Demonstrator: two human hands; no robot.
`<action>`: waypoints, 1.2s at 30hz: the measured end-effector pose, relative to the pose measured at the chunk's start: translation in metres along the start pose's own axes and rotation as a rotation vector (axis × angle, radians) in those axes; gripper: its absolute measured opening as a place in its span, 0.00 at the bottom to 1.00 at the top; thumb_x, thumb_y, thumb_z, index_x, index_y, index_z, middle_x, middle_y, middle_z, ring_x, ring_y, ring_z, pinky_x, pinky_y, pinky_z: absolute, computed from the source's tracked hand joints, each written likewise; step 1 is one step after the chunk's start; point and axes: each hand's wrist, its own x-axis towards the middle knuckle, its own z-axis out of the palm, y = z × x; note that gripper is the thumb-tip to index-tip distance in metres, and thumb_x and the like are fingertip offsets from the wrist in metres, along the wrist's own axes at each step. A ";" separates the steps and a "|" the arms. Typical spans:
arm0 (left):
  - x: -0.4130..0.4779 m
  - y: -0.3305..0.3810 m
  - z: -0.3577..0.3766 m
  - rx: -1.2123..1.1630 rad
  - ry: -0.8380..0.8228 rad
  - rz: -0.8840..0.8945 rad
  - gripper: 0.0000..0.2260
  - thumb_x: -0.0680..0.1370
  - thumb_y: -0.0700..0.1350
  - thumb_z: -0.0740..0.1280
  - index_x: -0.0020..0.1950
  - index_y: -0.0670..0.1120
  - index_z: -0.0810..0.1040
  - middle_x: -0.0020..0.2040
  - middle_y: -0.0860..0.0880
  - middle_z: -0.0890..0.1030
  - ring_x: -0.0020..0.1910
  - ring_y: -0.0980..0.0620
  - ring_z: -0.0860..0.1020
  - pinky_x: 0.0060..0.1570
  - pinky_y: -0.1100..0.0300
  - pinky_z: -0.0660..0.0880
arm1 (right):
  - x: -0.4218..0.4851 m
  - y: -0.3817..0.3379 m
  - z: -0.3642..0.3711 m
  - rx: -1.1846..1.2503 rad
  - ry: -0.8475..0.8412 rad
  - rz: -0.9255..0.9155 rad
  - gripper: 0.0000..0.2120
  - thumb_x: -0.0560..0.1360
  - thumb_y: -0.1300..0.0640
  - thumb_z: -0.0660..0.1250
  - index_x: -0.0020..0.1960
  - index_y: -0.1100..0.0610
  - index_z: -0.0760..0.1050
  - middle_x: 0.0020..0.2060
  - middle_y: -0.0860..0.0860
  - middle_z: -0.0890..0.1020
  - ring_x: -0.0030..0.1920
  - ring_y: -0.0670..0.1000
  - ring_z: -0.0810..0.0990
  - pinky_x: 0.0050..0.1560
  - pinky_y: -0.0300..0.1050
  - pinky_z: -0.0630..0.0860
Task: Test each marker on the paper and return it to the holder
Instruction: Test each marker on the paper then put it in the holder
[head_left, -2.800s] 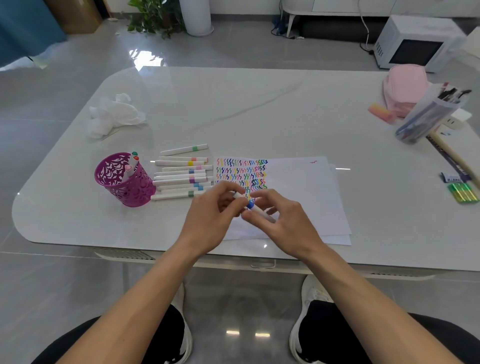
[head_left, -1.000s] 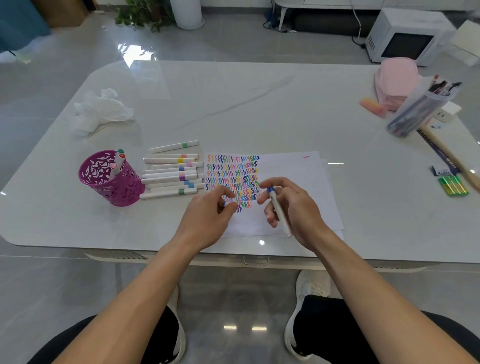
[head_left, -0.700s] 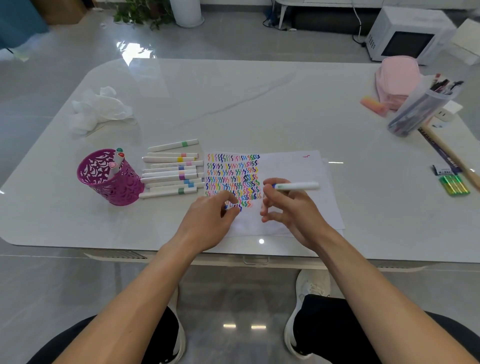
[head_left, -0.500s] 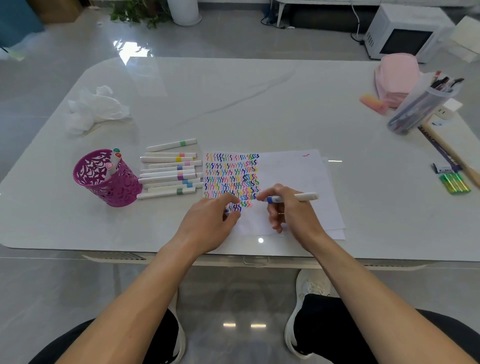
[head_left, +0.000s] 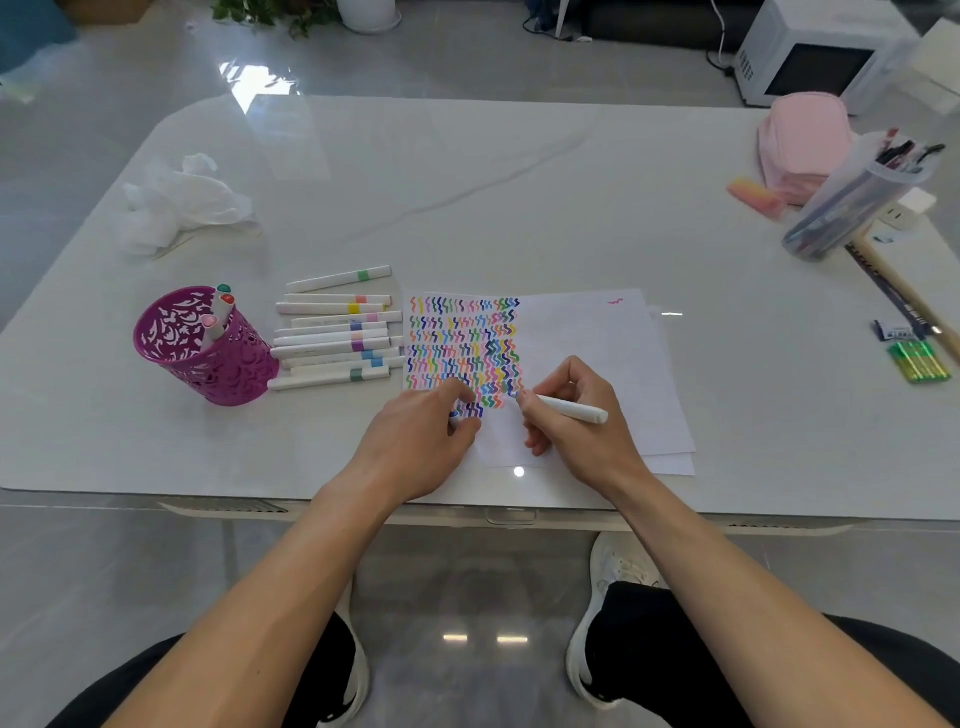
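Hard to see: the left hand (head_left: 410, 441) pinches a small blue-and-white bit (head_left: 454, 415) between curled thumb and forefinger. It's mostly hidden, so I can't say what it is.
Right hand (head_left: 576, 431): fingers curled tight round a white blue-tipped marker (head_left: 571, 410), with the tip on the white squiggle-covered paper (head_left: 587, 343) just left of the grip.
Holder: purple cut-out plastic cup (head_left: 234, 369), well left of both hands, with three markers (head_left: 218, 312) standing inside.
Loose: row of white markers (head_left: 332, 338) between cup and paper.
Far right: clear tub (head_left: 852, 202) of pens, contents blurry.

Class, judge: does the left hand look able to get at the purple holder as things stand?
Probably yes. Bare table lies between the left hand and the purple holder, which stands on that hand's side; the loose markers lie farther back than that path. The hand does pinch a small cap, though.
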 end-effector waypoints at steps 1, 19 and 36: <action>0.000 0.000 0.000 -0.004 -0.003 -0.003 0.14 0.83 0.54 0.62 0.67 0.53 0.73 0.46 0.53 0.76 0.45 0.53 0.75 0.46 0.60 0.70 | 0.000 0.001 0.000 -0.009 0.002 0.001 0.12 0.78 0.59 0.72 0.46 0.65 0.72 0.31 0.58 0.83 0.30 0.56 0.82 0.30 0.48 0.79; 0.003 -0.004 0.003 -0.007 -0.006 -0.003 0.13 0.82 0.55 0.62 0.66 0.54 0.73 0.46 0.54 0.76 0.45 0.54 0.75 0.45 0.61 0.71 | 0.000 0.006 0.002 -0.081 0.016 -0.013 0.11 0.78 0.56 0.73 0.45 0.61 0.73 0.35 0.57 0.83 0.31 0.55 0.83 0.30 0.45 0.79; 0.009 -0.011 0.003 -0.139 0.011 -0.067 0.10 0.82 0.53 0.64 0.62 0.56 0.77 0.36 0.57 0.72 0.34 0.59 0.71 0.32 0.66 0.63 | 0.001 0.002 0.001 -0.103 0.045 0.046 0.10 0.75 0.60 0.74 0.41 0.59 0.74 0.32 0.54 0.84 0.29 0.51 0.82 0.29 0.43 0.77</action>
